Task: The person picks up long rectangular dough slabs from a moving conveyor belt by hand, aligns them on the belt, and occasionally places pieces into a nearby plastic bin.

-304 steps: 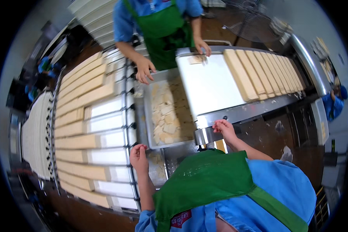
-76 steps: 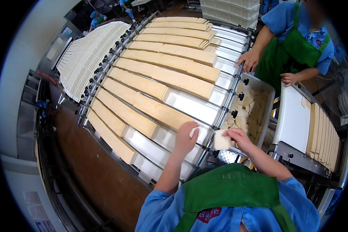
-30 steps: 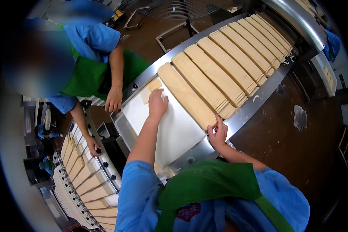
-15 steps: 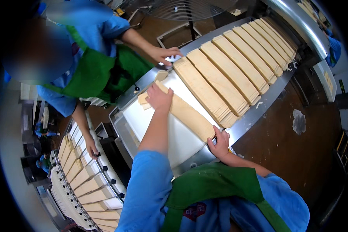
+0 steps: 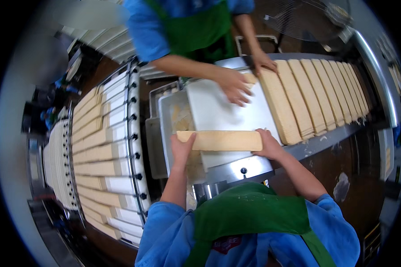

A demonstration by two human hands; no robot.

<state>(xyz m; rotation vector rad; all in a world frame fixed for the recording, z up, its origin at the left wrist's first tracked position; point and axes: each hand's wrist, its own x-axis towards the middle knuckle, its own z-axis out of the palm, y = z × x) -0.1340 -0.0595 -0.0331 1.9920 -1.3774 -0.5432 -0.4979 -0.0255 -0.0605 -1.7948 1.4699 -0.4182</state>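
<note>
A long pale strip of layered dough [image 5: 227, 140] hangs level in front of me, over the near part of the white board [image 5: 218, 104]. My left hand [image 5: 182, 149] grips its left end, with the thumb on the near side. Around the right end close the fingers of my right hand [image 5: 268, 144]. Right of the board, a row of thick dough strips [image 5: 278, 104] lies side by side on the steel-edged conveyor. Across from me, a co-worker's blurred hand [image 5: 236, 86] hovers over the board; the co-worker's other hand [image 5: 263, 62] touches the nearest row strip's far end.
To the left, a slatted conveyor [image 5: 131, 118] with black knobs carries several dough strips [image 5: 93, 155]. A plastic bin [image 5: 165, 107] with dough scraps stands between it and the board. A steel plate [image 5: 240, 168] edges the board near me. A fan [image 5: 294, 20] stands at the back.
The dough strip has come up off the board, turned level and moved left in my hands. The co-worker's one hand has gone from the left conveyor to over the board. My view has swung left.
</note>
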